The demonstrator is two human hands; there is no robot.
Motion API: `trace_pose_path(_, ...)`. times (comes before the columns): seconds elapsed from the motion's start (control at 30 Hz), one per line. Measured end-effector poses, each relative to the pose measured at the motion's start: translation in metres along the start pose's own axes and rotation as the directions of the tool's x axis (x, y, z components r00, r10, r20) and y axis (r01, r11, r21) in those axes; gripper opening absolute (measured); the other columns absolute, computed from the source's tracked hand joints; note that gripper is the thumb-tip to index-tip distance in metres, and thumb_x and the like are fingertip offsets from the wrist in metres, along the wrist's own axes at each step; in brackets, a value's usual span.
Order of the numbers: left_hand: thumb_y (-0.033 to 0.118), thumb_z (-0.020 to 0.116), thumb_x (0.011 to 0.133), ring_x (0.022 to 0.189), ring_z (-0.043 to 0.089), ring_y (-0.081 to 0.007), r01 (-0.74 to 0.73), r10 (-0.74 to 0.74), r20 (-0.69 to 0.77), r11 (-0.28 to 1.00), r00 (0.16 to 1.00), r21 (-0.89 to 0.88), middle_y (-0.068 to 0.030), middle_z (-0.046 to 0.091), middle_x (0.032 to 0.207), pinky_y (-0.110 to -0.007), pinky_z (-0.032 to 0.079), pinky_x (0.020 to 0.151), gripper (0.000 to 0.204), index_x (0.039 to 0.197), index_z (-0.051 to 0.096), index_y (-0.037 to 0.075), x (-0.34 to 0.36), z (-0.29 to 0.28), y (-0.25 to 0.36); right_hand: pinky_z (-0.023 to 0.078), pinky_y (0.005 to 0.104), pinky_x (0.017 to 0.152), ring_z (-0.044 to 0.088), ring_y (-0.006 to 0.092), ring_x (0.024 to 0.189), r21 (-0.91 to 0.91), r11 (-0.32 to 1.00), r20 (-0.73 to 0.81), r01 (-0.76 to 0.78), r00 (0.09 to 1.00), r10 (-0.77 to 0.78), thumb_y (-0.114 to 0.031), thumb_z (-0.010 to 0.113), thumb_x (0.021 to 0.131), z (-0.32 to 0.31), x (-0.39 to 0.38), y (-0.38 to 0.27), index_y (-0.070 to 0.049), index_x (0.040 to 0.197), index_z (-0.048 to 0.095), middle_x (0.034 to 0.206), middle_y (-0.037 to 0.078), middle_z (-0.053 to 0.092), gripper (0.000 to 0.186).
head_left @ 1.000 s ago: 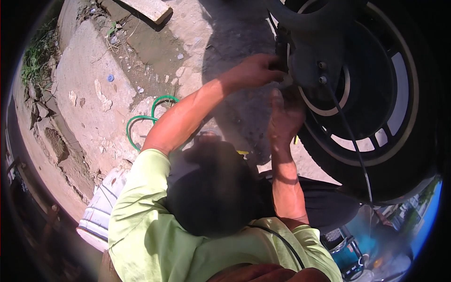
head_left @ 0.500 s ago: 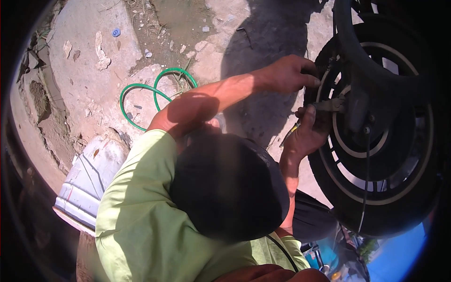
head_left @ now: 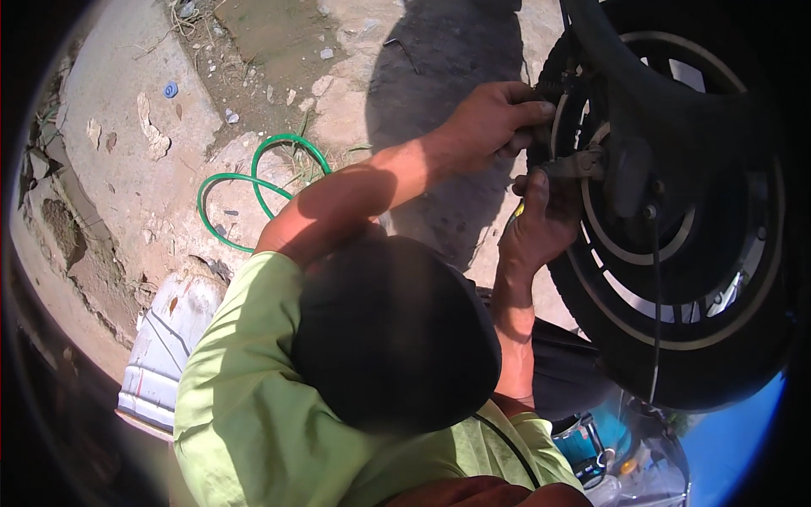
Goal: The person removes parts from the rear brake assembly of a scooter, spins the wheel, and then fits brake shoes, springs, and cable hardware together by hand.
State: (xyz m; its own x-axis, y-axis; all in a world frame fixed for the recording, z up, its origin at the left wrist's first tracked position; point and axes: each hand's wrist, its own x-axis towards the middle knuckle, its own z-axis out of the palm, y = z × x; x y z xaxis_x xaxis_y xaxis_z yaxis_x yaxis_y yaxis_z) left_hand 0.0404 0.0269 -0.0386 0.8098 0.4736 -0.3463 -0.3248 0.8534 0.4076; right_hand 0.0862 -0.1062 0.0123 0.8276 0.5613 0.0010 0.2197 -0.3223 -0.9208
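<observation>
A black-tyred wheel (head_left: 676, 380) with a pale-striped dark rim fills the right side. My left hand (head_left: 500, 121) is closed at the tyre's near side, thumb and fingertips pinched against something dark beside the rim; what they hold is hidden. Just below it, my right hand (head_left: 545, 221) is closed round the end of a short grey metal arm (head_left: 581, 164) at the hub, thumb on top. A bit of a yellow-and-black tool (head_left: 518, 209) shows beside the right palm; the remainder is covered. A dark fork-like frame part (head_left: 621, 72) crosses the wheel.
My dark-clad knee (head_left: 397, 334) rises between my arms. A green hose (head_left: 205, 196) lies looped on the ground, near a white bucket (head_left: 160, 363). A thin bent rod (head_left: 404, 52) and blue cap (head_left: 171, 89) lie farther off. Teal equipment (head_left: 583, 444) and a clear plastic bag (head_left: 655, 477) sit lower right.
My view has shifted, so the ground sits lower and farther left. The left hand's fingers have curled in more beside the rim. My right hand stays at the metal arm; less of the yellow-and-black tool shows.
</observation>
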Motion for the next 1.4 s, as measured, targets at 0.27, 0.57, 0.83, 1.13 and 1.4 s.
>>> trace_pose_path(0.27,0.016,0.064,0.099,0.053,0.046,-0.0071,0.064,-0.064,0.034,0.998,0.997,0.002,-0.0015,0.062,0.079,-0.024,0.036,0.045,0.018,0.109,0.064,0.002,-0.008,0.003,0.001,0.052,0.0273,0.066,0.06,0.0114,0.072,0.067,0.993,-0.012,0.1,0.995,-0.099,-0.002,0.067,0.092,0.002,0.003,0.014,0.006,0.113,0.064,0.092,0.007,0.067,0.023)
trace_pose_path(0.57,0.016,0.067,0.097,0.052,0.047,-0.0066,0.057,-0.074,0.081,0.979,0.994,0.193,-0.0007,0.061,0.074,-0.023,0.035,0.046,0.019,0.107,0.065,0.0,-0.014,0.012,0.009,0.048,0.0253,0.075,0.058,0.0097,0.081,0.24,0.969,0.004,0.052,0.998,-0.055,-0.002,0.069,0.092,0.002,0.004,0.0,0.003,0.107,0.063,0.092,0.002,0.064,0.017)
trace_pose_path(0.83,0.025,0.064,0.1,0.056,0.047,-0.0051,0.009,-0.036,0.043,0.861,0.998,0.508,0.0017,0.06,0.072,-0.023,0.036,0.049,0.024,0.104,0.07,0.002,-0.022,0.018,0.021,0.046,0.0305,0.096,0.058,0.0161,0.107,0.157,0.987,0.051,0.023,0.998,-0.031,0.0,0.066,0.092,-0.001,0.002,0.006,0.007,0.127,0.056,0.117,0.008,0.064,0.037)
trace_pose_path(1.13,0.046,0.052,0.103,0.075,0.06,-0.0156,0.157,-0.144,-0.158,0.985,0.977,0.069,-0.0085,0.07,0.092,-0.028,0.049,0.069,0.049,0.106,0.07,0.001,-0.027,-0.03,0.005,0.05,0.0243,0.08,0.061,0.0085,0.09,0.108,0.955,0.202,-0.277,0.947,0.252,-0.003,0.07,0.091,-0.02,-0.032,0.017,0.003,0.12,0.059,0.103,0.004,0.066,0.032)
trace_pose_path(1.4,0.052,0.041,0.105,0.101,0.062,-0.033,0.062,-0.095,-0.133,0.97,0.987,-0.236,-0.0222,0.063,0.116,-0.044,0.051,0.092,0.062,0.121,0.059,-0.006,-0.069,-0.018,-0.027,0.054,0.0279,0.073,0.067,0.0125,0.082,0.041,0.98,0.338,-0.195,0.926,0.17,-0.006,0.075,0.088,0.001,-0.034,0.017,-0.004,0.114,0.064,0.099,0.007,0.072,0.028)
